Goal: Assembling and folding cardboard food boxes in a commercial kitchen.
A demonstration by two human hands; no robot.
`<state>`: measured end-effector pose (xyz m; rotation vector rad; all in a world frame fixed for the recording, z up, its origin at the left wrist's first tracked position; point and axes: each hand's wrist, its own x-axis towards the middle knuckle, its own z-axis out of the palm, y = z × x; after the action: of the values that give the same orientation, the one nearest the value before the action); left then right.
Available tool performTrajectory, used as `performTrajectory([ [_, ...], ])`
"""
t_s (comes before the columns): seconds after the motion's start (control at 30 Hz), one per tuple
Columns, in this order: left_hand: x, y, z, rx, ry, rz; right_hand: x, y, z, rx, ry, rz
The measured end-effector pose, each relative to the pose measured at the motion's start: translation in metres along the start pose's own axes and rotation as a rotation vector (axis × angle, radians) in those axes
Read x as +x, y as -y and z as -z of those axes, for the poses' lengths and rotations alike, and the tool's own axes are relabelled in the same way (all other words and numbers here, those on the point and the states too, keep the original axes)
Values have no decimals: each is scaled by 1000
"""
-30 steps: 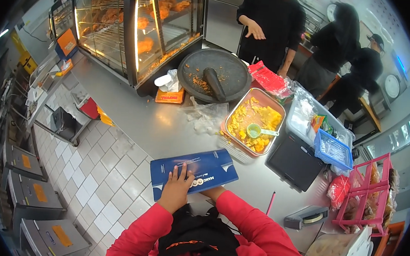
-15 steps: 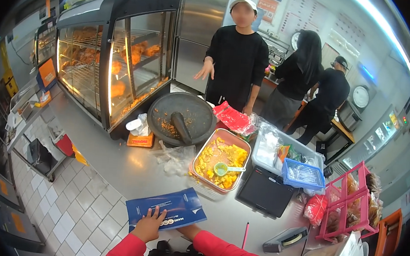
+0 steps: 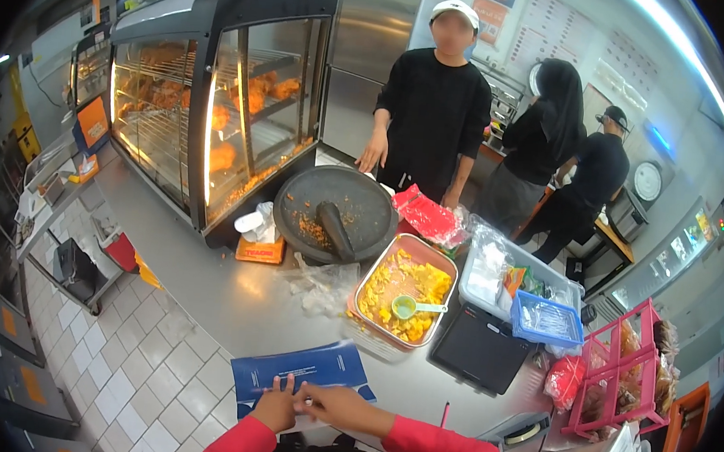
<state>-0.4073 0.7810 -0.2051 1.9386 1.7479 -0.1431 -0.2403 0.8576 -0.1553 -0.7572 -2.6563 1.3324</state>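
A flat, dark blue printed cardboard piece (image 3: 309, 364), perhaps a folded carton, lies at the near edge of the steel counter. On its near part rests my left hand (image 3: 276, 406), open, with the fingers spread. My right hand (image 3: 339, 408) reaches in from the right over the near edge of the cardboard, its stretched fingers meeting those of my left hand. Nothing shows in the right hand, though its underside is hidden. A pink-rimmed tray (image 3: 378, 319) of yellow food with a green scoop (image 3: 404, 307) stands beyond.
A stone mortar (image 3: 379, 198) with its pestle (image 3: 334, 231) stands ahead, beside a lit glass cabinet (image 3: 255, 124) of fried food. To the right are a black flat device (image 3: 482, 348), a blue basket (image 3: 547, 320) and a pink rack (image 3: 618, 374). A person (image 3: 435, 104) stands across the counter; two others work behind.
My right hand has come out from beneath the cardboard's near edge and moved left over it to my left hand. The person opposite has lowered a raised hand toward the mortar.
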Motion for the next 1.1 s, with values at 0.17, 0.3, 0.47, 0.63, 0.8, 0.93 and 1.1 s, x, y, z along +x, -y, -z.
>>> performTrajectory([
  [0.17,2,2,-6,51,102,27,112,-5,7,-55,-383,44],
  [0.3,2,9,-1,-44,122,-3,160,-37,-30,-139,-383,112],
  [0.47,-4,3,-3,-4,78,-4,160,-52,-57,-272,-418,239],
  [0.63,-3,5,4,-35,77,-32,161,-47,-45,-269,-326,219],
  [0.8,4,14,5,19,77,-82,165,-46,-47,-231,-308,223],
  [0.93,10,14,21,-21,96,-151,172,-55,-63,-418,-344,281],
  [1.1,14,17,15,3,82,-184,171,-55,-67,-533,-375,296],
])
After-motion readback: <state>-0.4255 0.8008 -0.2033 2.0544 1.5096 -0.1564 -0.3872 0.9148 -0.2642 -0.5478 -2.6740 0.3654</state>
